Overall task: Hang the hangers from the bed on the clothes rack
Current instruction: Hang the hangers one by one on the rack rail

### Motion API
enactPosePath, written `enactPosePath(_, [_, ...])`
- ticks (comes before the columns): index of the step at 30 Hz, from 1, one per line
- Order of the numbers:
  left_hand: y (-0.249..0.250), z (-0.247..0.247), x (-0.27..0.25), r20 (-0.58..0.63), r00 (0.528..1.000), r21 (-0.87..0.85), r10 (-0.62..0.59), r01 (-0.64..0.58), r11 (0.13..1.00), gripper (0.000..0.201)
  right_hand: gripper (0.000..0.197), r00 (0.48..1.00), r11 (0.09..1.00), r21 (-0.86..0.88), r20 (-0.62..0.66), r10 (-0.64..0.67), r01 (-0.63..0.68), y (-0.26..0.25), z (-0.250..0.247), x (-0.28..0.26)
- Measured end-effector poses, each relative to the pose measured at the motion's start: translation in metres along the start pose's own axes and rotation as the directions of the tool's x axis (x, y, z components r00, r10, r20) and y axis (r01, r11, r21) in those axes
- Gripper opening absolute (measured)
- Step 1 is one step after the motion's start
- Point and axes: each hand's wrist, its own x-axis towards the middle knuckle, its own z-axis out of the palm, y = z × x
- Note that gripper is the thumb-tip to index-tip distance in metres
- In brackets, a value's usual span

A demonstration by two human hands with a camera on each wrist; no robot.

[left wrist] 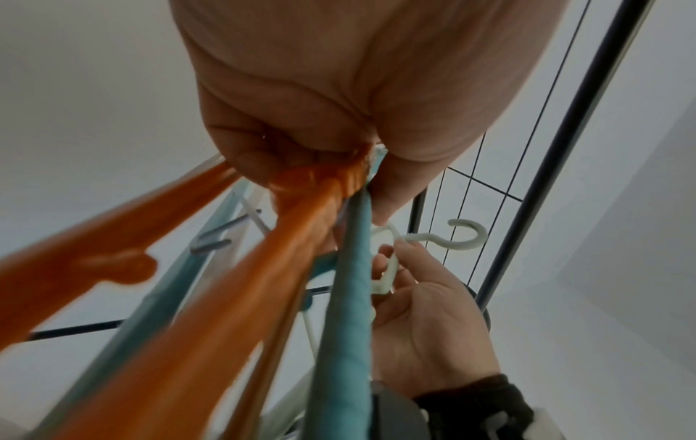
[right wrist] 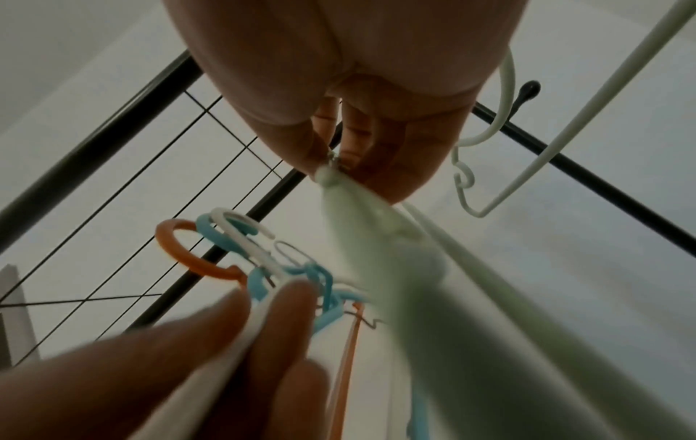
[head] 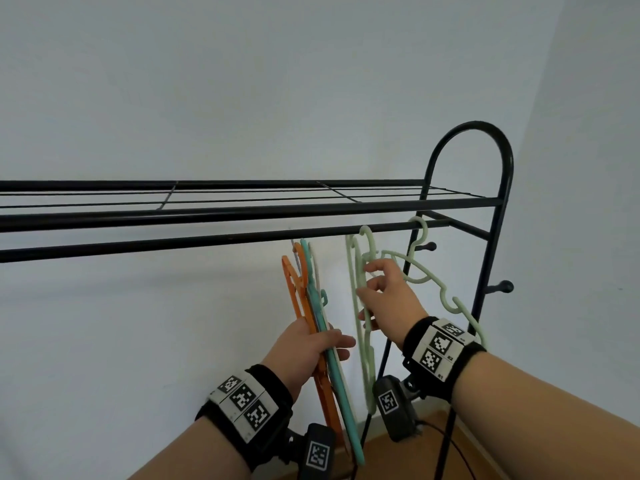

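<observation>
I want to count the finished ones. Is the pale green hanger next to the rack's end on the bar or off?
On. The pale green plastic hanger has its hook looped over the black metal hanging bar, and neither hand touches it.

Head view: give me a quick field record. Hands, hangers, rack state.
left hand: grips a bundle of orange, teal and white hangers, hooks up, below the rail
right hand: fingers pinch a pale green hanger just under its hook
held green hook: at the rail, seating unclear
already hung: one pale green hanger on the rail, right of the hands
rack: black metal, wire top shelf, side pegs
bed: not in view
</observation>
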Motion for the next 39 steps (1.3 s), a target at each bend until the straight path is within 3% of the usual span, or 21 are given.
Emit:
enactPosePath(6, [-0.008, -0.007, 0.003, -0.049, 0.999, 0.085, 0.017, -0.013, 0.996, 0.020, 0.023, 0.995, 0.998, -0.014, -0.083, 0.052, -0.054, -0.002, -0.020, 0.031])
enactPosePath(12, [-0.004, -0.005, 0.006, -0.071, 0.996, 0.149, 0.047, -0.036, 0.988, 0.010, 0.030, 0.974, 0.962, -0.168, -0.107, 0.199, -0.215, -0.003, -0.047, 0.070])
enactPosePath(17, [-0.003, -0.002, 0.008, -0.061, 0.997, 0.155, 0.049, -0.039, 0.987, 0.014, 0.023, 0.972, 0.912, -0.337, -0.086, 0.218, -0.234, 0.004, -0.059, 0.077])
enactPosePath(20, [-0.002, 0.002, 0.010, -0.057, 0.998, 0.143, 0.041, -0.032, 0.989, 0.017, 0.024, 0.977, 0.878, -0.429, -0.105, 0.185, -0.212, 0.006, -0.062, 0.076])
enactPosePath(24, [0.000, 0.008, 0.011, -0.029, 0.999, 0.125, 0.037, -0.034, 0.992, 0.017, 0.018, 0.987, 0.709, -0.700, -0.155, -0.035, -0.085, 0.005, -0.065, 0.072])
enactPosePath(27, [0.001, 0.012, 0.011, -0.003, 0.999, 0.122, 0.037, -0.036, 0.992, 0.019, 0.011, 0.951, 0.798, -0.601, -0.217, -0.221, 0.049, -0.004, -0.059, 0.061])
enactPosePath(29, [0.001, 0.015, 0.010, 0.013, 0.999, 0.120, 0.037, -0.038, 0.992, 0.018, 0.013, 0.949, 0.865, -0.474, -0.164, -0.269, 0.164, -0.014, -0.048, 0.049])
enactPosePath(33, [0.001, 0.019, 0.008, 0.050, 0.999, 0.100, 0.018, -0.023, 0.995, 0.018, 0.023, 0.968, 0.902, -0.360, 0.165, -0.190, 0.239, -0.026, -0.015, 0.022])
enactPosePath(39, [0.001, 0.012, 0.001, 0.084, 0.996, 0.088, 0.030, -0.037, 0.995, 0.022, 0.028, 0.973, 0.972, -0.199, 0.216, -0.078, 0.122, -0.016, 0.009, 0.012])
